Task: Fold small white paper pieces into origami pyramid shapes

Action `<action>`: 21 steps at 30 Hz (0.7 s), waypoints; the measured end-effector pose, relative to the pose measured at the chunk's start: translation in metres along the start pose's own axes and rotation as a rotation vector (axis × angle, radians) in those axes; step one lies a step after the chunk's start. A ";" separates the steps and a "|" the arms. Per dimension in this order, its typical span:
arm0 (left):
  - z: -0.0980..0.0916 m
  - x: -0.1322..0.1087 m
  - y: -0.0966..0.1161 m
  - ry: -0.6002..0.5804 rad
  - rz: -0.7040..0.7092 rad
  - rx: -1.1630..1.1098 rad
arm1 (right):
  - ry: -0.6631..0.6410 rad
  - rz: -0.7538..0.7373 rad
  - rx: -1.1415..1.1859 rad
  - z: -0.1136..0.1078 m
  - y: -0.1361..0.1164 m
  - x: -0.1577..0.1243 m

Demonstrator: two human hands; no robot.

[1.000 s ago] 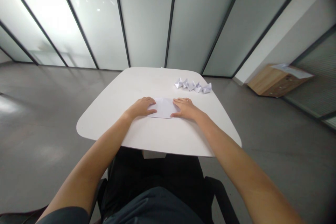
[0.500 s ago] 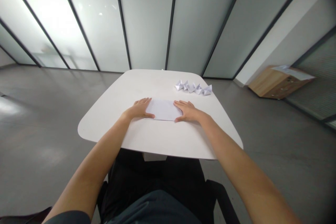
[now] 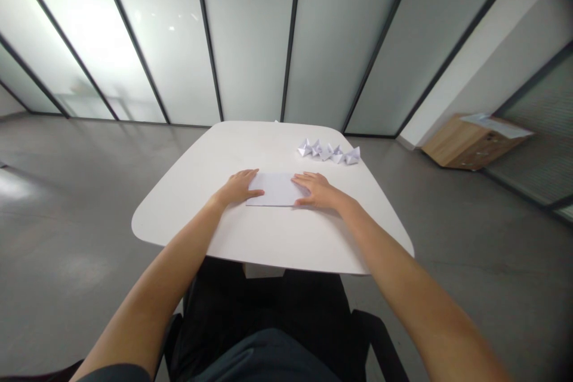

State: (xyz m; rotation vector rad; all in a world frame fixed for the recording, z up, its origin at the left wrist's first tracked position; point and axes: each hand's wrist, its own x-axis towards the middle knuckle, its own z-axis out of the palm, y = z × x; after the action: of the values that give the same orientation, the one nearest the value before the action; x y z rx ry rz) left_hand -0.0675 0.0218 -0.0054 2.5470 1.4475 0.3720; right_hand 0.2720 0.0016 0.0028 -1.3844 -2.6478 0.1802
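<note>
A white rectangular sheet of paper lies flat on the white table, its long side facing me; it looks folded, though the layers are hard to make out. On its left end rests my left hand, fingers stretched out and thumb along the near part. My right hand lies flat over the right end, fingers extended, thumb at the near edge. Neither hand grips anything. Several folded white paper shapes with pointed corners stand in a row beyond my right hand.
A wooden cabinet with papers on top stands on the floor at the right. Frosted glass panels with dark frames rise behind the table. A black chair armrest is beside me.
My right hand has slid slightly left over the paper. The left hand stays at the left end, and more of the paper's near left corner shows. The view has shifted slightly.
</note>
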 end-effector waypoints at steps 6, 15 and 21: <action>-0.001 0.000 0.006 0.062 -0.049 -0.038 | 0.088 -0.093 -0.071 -0.004 -0.034 0.002; 0.000 0.010 -0.001 0.158 -0.062 -0.177 | 0.061 -0.087 -0.063 -0.007 -0.044 0.002; -0.012 0.003 -0.004 0.230 -0.310 -0.196 | 0.060 -0.019 -0.057 -0.005 -0.040 0.002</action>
State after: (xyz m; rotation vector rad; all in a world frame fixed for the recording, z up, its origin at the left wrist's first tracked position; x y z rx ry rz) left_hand -0.0728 0.0269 0.0051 2.1388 1.7554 0.7321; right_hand 0.2396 -0.0188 0.0144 -1.3587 -2.6354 0.0604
